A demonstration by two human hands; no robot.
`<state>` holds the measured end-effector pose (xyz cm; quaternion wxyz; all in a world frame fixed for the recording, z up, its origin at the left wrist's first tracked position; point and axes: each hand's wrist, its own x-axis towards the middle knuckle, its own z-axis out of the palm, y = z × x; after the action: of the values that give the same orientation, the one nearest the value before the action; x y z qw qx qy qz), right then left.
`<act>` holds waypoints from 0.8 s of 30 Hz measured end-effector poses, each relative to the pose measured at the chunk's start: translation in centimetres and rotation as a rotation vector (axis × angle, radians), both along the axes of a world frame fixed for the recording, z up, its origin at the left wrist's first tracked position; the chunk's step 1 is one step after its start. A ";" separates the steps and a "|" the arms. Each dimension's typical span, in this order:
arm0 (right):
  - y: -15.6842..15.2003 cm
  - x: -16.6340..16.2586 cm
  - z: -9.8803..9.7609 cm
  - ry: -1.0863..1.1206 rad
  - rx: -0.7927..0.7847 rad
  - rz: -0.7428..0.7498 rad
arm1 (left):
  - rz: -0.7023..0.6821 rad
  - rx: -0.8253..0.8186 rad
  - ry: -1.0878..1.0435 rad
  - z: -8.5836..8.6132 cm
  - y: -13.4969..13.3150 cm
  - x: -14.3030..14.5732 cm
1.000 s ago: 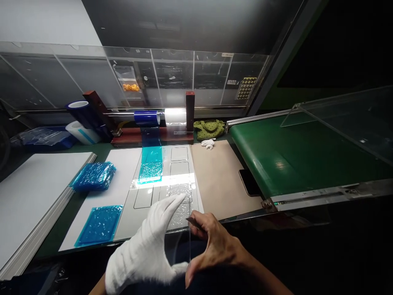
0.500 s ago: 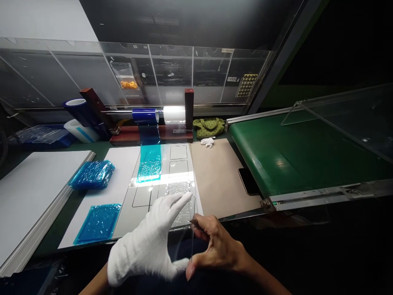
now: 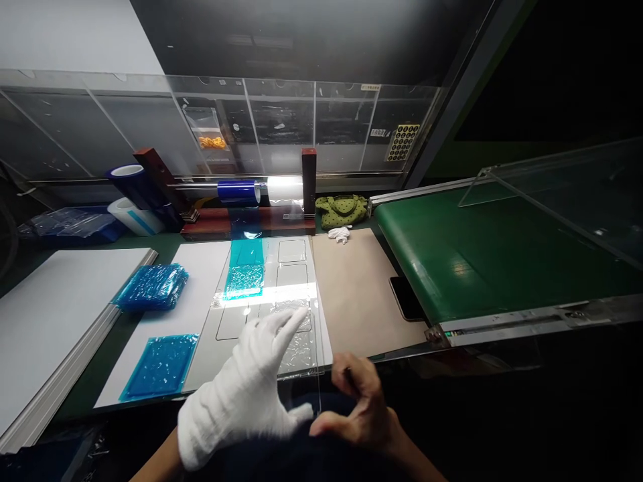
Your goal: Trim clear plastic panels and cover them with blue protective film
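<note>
My left hand wears a white glove and holds a thin clear panel by opposite edges, thumb below and fingers above. The panel is see-through, so its outline is hard to follow. Bare and just right of the panel's edge, my right hand has its fingers curled around a small dark pointed tool, mostly hidden. Its thumb tip is close to the panel's lower right corner; whether it touches I cannot tell. Beyond the left hand, clear film lies on a sheet with outlined rectangles.
Blue film pieces and a blue stack lie at left, near white sheets. A roll stand carries blue film and a white roll. A phone borders the green conveyor.
My right hand has moved right, off the panel's edge, and the dark tool has turned back toward the palm. My left hand keeps hold of the panel, shifted slightly.
</note>
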<state>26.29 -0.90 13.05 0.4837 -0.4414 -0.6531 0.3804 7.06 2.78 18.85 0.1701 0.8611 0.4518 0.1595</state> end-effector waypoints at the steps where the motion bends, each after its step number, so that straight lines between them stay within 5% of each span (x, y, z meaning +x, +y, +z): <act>1: 0.3 0.5 -0.4 0.049 0.024 -0.070 | 0.043 0.030 0.015 -0.2 0.0 0.0; 4: 2.7 3.1 -2.8 -0.010 -0.049 -0.187 | 0.129 0.083 0.073 -0.8 0.0 0.1; 8: 7.9 7.4 -8.4 -0.659 -0.261 -0.269 | 0.264 0.070 0.229 -1.6 0.3 0.7; 11: 9.8 9.3 -11.2 -0.923 -0.339 -0.263 | 0.395 0.024 0.370 -2.8 0.8 1.2; 14: 9.1 8.4 -10.8 -0.954 -0.263 -0.254 | 0.564 -0.012 0.476 -4.4 1.4 1.8; 17: 6.9 4.7 -8.2 -0.944 -0.094 -0.197 | 0.674 -0.013 0.500 -6.0 1.8 2.3; 20: 4.9 -0.1 -6.2 -0.878 0.026 -0.094 | 0.717 0.001 0.487 -7.2 2.2 2.7; 24: 4.3 -4.5 -6.2 -0.826 0.085 0.020 | 0.755 -0.002 0.459 -8.2 2.7 3.3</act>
<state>21.76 3.45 6.83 0.1950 -0.5302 -0.8117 0.1484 10.31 5.51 10.61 -0.0042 0.6485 0.7611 0.0148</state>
